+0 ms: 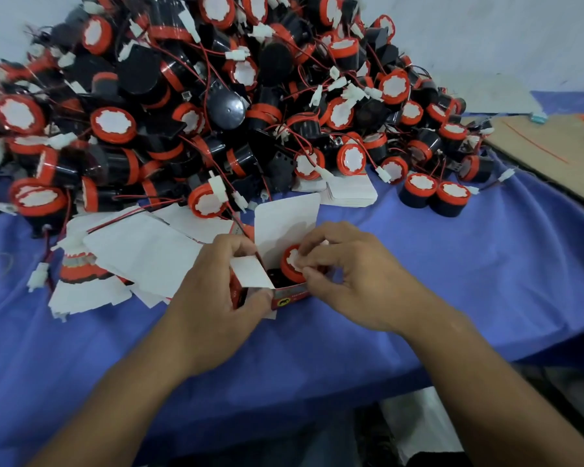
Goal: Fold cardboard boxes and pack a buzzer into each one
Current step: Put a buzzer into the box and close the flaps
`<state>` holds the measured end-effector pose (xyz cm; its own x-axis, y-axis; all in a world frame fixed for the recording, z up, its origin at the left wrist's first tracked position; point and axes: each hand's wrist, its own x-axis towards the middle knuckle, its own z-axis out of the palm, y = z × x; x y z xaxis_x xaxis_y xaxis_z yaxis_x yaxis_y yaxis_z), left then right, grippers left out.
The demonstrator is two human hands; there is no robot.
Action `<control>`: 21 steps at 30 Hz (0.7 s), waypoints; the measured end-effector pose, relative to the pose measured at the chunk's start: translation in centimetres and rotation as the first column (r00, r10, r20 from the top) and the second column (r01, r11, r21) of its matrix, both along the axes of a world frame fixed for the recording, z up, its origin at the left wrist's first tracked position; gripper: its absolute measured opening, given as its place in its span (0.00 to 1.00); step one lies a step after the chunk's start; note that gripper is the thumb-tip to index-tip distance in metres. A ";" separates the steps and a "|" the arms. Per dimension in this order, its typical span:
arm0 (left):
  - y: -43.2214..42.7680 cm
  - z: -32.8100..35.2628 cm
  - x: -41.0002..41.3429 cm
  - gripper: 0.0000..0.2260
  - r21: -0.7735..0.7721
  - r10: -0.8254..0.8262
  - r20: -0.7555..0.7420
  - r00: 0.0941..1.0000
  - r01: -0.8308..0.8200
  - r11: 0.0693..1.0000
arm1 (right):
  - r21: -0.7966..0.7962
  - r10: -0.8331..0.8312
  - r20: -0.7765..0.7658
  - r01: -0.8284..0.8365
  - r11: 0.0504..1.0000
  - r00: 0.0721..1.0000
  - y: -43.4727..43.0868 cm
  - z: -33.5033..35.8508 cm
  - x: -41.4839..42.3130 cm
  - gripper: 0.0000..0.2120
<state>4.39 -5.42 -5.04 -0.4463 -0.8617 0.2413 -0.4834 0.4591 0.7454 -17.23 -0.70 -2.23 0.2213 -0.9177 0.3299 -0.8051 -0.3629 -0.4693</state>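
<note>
While its fingers curl inward, the right hand (348,281) pinches the red rim of a round black buzzer (290,264) with a white face. The buzzer sits partly inside a small red cardboard box (290,295) whose white flaps stand open. The left hand (216,298) grips that box from its left side, thumb on the front wall. Flat white box blanks (142,254) lie just to the left on the blue tablecloth (452,281), and a heap of wired red-and-black buzzers (216,96) rises behind.

Single head view, close, looking forward and down over blue cloth table (418,298), buzzer pile (199,96) far
</note>
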 end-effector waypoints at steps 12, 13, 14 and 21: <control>1.5 2.2 -1.1 0.08 -0.352 0.116 -0.253 0.961 -0.202 0.914 | 0.009 0.014 -0.023 -0.014 1.000 1.000 0.0 0.0 0.2 0.10; 1.6 2.1 -1.2 0.08 -0.402 0.111 -0.239 0.965 -0.202 0.893 | 0.008 0.016 -0.023 -0.016 1.000 1.000 0.0 0.0 0.2 0.10; 1.6 2.0 -1.3 0.07 -0.459 0.110 -0.232 0.966 -0.209 0.863 | 0.009 0.020 -0.022 -0.019 1.000 1.000 0.1 0.0 0.2 0.09; 1.6 1.7 -1.9 0.11 -0.448 0.152 -0.233 0.960 -0.245 0.860 | -0.017 0.011 -0.079 -0.013 1.000 0.997 -0.1 0.3 0.5 0.09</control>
<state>2.52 -3.80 -3.32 -0.1857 -0.6915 0.6981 -0.4780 0.6843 0.5507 -16.77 -0.80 -1.96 0.2585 -0.9091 0.3267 -0.8350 -0.3803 -0.3976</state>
